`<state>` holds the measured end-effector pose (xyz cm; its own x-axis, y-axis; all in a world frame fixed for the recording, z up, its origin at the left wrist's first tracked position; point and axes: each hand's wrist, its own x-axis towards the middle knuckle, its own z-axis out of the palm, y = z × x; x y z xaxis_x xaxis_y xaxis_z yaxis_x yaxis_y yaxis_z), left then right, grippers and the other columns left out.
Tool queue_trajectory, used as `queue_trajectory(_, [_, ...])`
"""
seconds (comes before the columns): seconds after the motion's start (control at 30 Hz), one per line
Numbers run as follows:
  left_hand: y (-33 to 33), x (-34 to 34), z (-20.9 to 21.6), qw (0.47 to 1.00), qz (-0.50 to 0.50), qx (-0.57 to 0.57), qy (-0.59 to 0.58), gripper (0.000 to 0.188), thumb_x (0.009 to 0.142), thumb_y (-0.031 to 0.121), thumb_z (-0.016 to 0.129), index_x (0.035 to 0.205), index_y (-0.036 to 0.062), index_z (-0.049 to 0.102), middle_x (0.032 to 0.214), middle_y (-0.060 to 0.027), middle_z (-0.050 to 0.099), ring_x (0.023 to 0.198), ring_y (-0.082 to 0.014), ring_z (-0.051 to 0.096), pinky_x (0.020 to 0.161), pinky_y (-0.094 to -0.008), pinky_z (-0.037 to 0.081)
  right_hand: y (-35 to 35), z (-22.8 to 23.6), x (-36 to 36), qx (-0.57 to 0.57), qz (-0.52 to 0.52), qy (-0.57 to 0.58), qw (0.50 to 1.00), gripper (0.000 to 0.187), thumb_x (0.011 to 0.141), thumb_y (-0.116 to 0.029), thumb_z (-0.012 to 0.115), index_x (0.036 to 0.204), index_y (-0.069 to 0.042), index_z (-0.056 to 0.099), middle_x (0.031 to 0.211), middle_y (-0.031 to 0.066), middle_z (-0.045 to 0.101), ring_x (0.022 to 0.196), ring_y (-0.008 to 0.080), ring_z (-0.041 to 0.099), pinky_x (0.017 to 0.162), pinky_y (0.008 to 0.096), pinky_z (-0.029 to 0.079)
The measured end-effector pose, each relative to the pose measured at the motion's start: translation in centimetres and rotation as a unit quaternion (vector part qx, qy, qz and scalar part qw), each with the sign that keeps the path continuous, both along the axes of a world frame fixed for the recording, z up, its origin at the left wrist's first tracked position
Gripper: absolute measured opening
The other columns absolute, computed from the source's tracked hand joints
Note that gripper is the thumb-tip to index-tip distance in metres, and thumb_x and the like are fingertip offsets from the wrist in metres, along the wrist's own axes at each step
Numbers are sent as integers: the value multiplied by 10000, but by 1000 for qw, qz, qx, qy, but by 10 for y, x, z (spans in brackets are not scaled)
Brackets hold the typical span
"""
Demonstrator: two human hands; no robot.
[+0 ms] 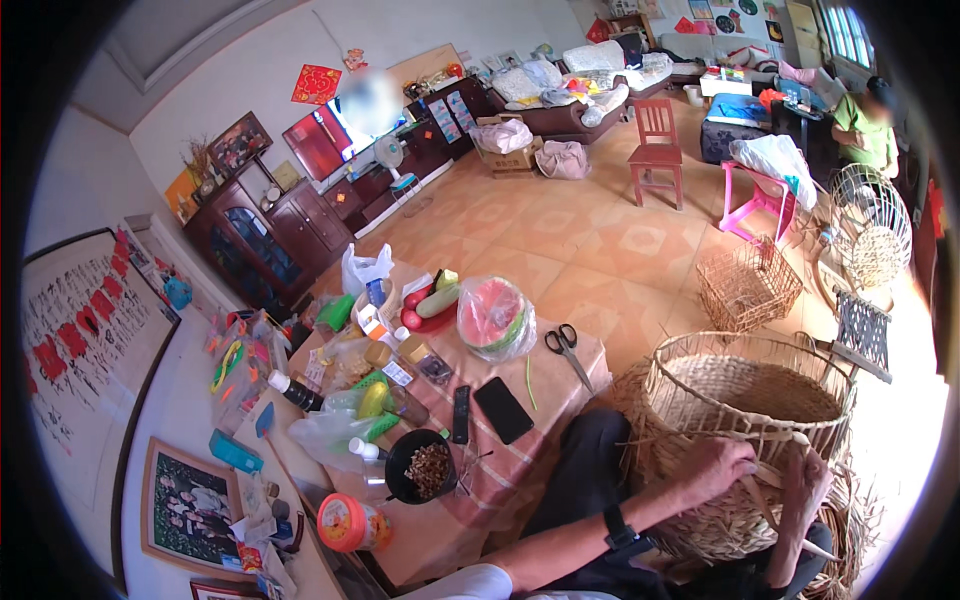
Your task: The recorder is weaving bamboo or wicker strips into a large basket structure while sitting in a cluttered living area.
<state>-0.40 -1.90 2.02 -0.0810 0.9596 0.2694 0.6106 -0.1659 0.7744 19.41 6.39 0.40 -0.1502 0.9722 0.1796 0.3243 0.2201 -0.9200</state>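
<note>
A large round basket (735, 385), woven from straw-coloured strips with a ring of upright stakes and a thin rim hoop, stands against my knees. At its near side, my left hand (725, 466) is closed in a pinch beside the upper edge of the weave. A pale flat plant strip (760, 502) runs from near those fingers down to my right hand (805, 485), whose fingers are closed around it at the basket's near right. Loose strip ends stick out of the basket's lower wall. A black watch (619, 527) sits on my left wrist.
On the table (590, 365) to my left lie scissors (568, 352), a phone (504, 410), a wrapped watermelon (495, 318) and a dark bowl (421, 466). Beyond the basket are a wire basket (750, 285), a pink stool (757, 200) and a seated person (865, 130).
</note>
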Motion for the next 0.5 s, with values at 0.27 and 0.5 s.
queue_trajectory(0.27, [12, -42, 0, 992, -72, -63, -80, 249, 946, 268, 679, 982, 22, 689, 856, -186, 689, 850, -368, 690, 733, -451, 521, -27, 17, -26, -97, -19, 182, 978, 200, 1029, -171, 592, 1177, -38, 616, 844, -30, 551, 742, 33, 541, 544, 211, 436])
queue_trajectory(0.5, [-28, -9, 21, 934, 111, 75, 331, 237, 906, 141, 609, 1095, -1, 628, 1189, -176, 563, 1108, -321, 600, 956, -397, 498, -41, 56, -16, -95, 187, -71, 975, 309, 991, -246, 666, 1080, 48, 634, 722, 33, 625, 627, 100, 593, 572, 239, 471])
